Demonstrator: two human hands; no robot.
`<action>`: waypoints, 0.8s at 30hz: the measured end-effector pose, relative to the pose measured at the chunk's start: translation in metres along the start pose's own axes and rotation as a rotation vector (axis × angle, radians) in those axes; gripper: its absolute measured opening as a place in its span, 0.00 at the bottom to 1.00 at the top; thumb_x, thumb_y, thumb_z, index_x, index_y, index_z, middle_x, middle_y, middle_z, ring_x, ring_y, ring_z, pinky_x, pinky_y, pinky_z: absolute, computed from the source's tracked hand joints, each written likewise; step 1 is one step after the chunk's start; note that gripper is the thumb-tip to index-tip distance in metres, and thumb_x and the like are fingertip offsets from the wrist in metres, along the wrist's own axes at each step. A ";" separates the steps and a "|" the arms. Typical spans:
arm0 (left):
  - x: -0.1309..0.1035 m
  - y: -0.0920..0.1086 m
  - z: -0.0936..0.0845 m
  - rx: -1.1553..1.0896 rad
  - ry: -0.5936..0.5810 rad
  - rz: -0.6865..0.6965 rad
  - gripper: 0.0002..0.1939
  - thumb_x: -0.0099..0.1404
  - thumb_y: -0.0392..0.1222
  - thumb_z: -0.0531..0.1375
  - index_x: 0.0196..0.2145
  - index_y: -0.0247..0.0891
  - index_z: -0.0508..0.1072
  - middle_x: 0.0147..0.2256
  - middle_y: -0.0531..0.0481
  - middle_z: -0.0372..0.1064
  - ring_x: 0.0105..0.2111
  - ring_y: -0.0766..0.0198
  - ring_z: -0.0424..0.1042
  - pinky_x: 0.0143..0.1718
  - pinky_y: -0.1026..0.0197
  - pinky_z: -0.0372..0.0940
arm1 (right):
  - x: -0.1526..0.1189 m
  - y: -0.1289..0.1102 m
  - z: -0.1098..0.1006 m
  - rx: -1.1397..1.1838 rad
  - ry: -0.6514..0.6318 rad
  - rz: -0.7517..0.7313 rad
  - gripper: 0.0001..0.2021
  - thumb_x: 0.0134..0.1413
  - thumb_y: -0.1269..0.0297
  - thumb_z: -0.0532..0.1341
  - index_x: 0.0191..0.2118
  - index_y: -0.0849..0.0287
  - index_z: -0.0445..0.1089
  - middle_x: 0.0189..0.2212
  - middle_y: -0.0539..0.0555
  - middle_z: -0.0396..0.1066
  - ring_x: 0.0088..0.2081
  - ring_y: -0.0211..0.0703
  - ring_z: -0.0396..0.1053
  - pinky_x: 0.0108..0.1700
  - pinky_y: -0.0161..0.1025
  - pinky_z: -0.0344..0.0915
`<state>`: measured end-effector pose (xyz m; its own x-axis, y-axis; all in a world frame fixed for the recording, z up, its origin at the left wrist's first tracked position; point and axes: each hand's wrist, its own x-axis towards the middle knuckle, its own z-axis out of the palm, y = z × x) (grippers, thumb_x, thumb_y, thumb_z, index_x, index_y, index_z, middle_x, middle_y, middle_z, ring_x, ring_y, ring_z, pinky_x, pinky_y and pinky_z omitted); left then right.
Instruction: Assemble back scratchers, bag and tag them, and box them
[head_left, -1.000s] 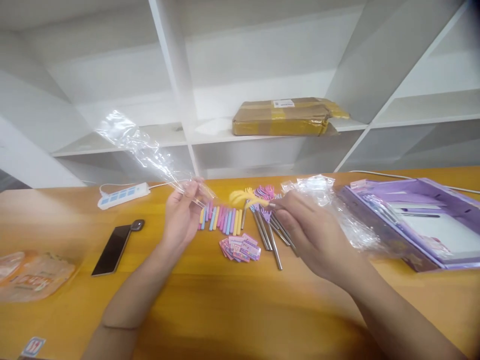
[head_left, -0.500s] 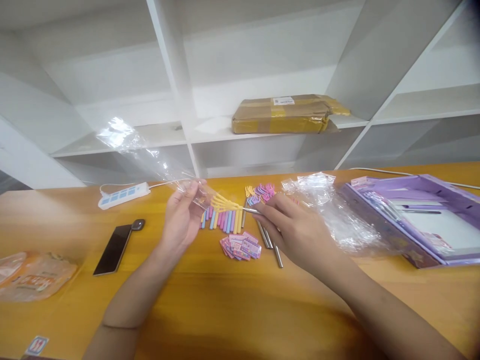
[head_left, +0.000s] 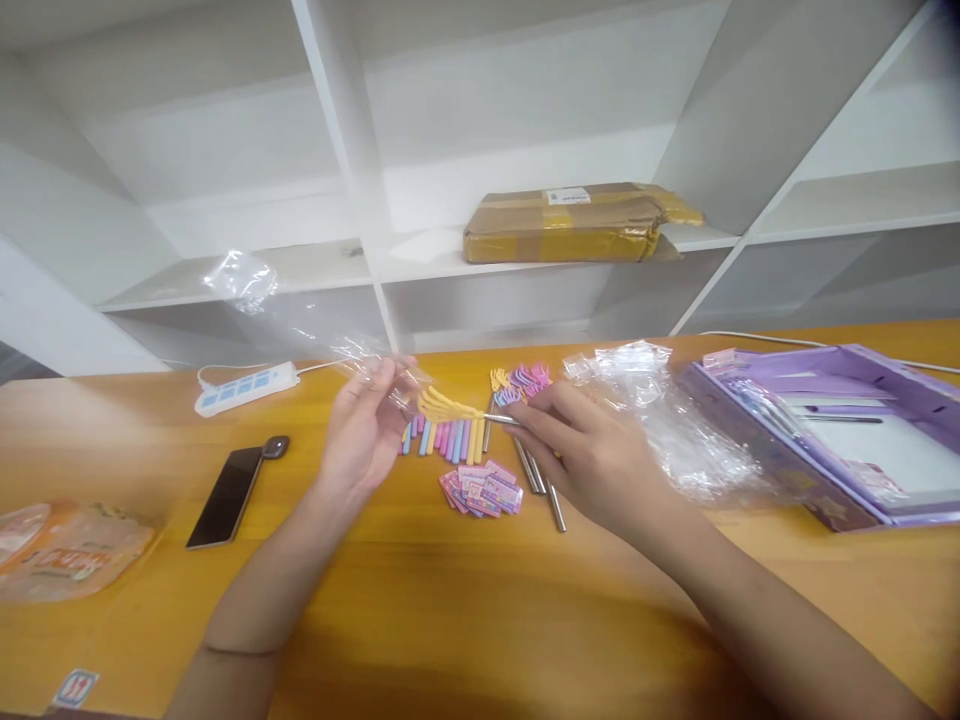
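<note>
My left hand (head_left: 365, 420) pinches the mouth of a long clear plastic bag (head_left: 300, 325), which stretches up and to the left. Closed on a thin silver rod (head_left: 501, 419), my right hand (head_left: 592, 450) is level with it. A yellow comb-like piece (head_left: 446, 405) tops the rod, its tip at the bag's opening. Below lie pastel sticks (head_left: 454, 440) in a row and a small pile of pink and purple cards (head_left: 481, 490). Several silver rods (head_left: 556, 507) and colourful hand-shaped pieces (head_left: 529, 377) lie beside my right hand.
Clear plastic bags (head_left: 660, 420) and a purple box (head_left: 840, 430) are on the right. At the left are a dark phone (head_left: 226, 498), a power strip (head_left: 247, 388) and an orange-printed bag (head_left: 82, 555). A taped carton (head_left: 562, 225) sits on the shelf.
The yellow piece has shifted slightly left, toward the bag's mouth. The far end of the bag has sunk a little and changed shape. Both hands keep their hold.
</note>
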<state>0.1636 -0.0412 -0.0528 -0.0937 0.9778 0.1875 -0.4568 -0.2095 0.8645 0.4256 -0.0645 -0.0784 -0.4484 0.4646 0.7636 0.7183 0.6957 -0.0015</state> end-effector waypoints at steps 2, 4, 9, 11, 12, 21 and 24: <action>-0.002 -0.003 0.001 -0.016 -0.008 -0.044 0.12 0.65 0.49 0.75 0.35 0.38 0.81 0.42 0.47 0.77 0.34 0.67 0.74 0.30 0.65 0.71 | 0.000 0.001 0.002 -0.004 -0.002 0.002 0.09 0.76 0.64 0.59 0.49 0.59 0.77 0.38 0.55 0.73 0.32 0.35 0.67 0.31 0.37 0.58; -0.004 -0.006 0.003 -0.027 -0.025 -0.079 0.14 0.63 0.49 0.76 0.35 0.38 0.81 0.43 0.47 0.78 0.35 0.67 0.75 0.33 0.64 0.73 | 0.000 0.003 0.004 0.004 0.009 0.007 0.09 0.76 0.64 0.59 0.50 0.58 0.77 0.38 0.55 0.73 0.33 0.35 0.67 0.31 0.36 0.59; -0.007 -0.016 0.007 -0.026 -0.100 -0.113 0.17 0.61 0.51 0.78 0.37 0.38 0.80 0.41 0.49 0.79 0.38 0.64 0.78 0.41 0.60 0.78 | -0.001 0.007 0.008 0.036 0.048 0.033 0.08 0.75 0.67 0.60 0.50 0.58 0.77 0.39 0.55 0.73 0.34 0.36 0.66 0.33 0.35 0.60; -0.009 -0.022 0.007 -0.018 -0.104 -0.111 0.18 0.60 0.51 0.79 0.39 0.38 0.81 0.39 0.50 0.79 0.37 0.65 0.79 0.41 0.60 0.78 | -0.002 0.007 0.009 0.046 0.037 0.056 0.08 0.76 0.67 0.60 0.51 0.58 0.77 0.39 0.56 0.72 0.34 0.36 0.66 0.33 0.36 0.59; -0.009 -0.025 0.007 -0.014 -0.103 -0.109 0.19 0.58 0.51 0.79 0.40 0.38 0.81 0.38 0.51 0.79 0.36 0.65 0.80 0.41 0.60 0.79 | -0.002 0.007 0.009 0.052 0.033 0.065 0.09 0.76 0.67 0.59 0.52 0.58 0.77 0.39 0.56 0.72 0.34 0.36 0.66 0.32 0.36 0.59; 0.000 -0.014 0.005 0.022 -0.034 0.056 0.21 0.57 0.51 0.80 0.39 0.35 0.81 0.35 0.51 0.79 0.31 0.67 0.81 0.38 0.64 0.79 | 0.000 0.023 -0.004 0.030 -0.143 0.173 0.16 0.77 0.52 0.59 0.47 0.59 0.77 0.37 0.54 0.75 0.33 0.39 0.69 0.32 0.37 0.56; 0.007 -0.003 0.002 0.016 0.006 0.120 0.21 0.56 0.51 0.81 0.38 0.35 0.81 0.35 0.52 0.79 0.32 0.68 0.80 0.37 0.66 0.79 | 0.003 0.032 -0.013 0.044 -0.208 0.210 0.19 0.79 0.52 0.56 0.41 0.58 0.76 0.34 0.53 0.74 0.30 0.37 0.66 0.31 0.37 0.54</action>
<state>0.1665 -0.0340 -0.0529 -0.1525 0.9456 0.2873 -0.4282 -0.3252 0.8431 0.4542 -0.0478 -0.0681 -0.3954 0.6997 0.5950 0.7848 0.5939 -0.1769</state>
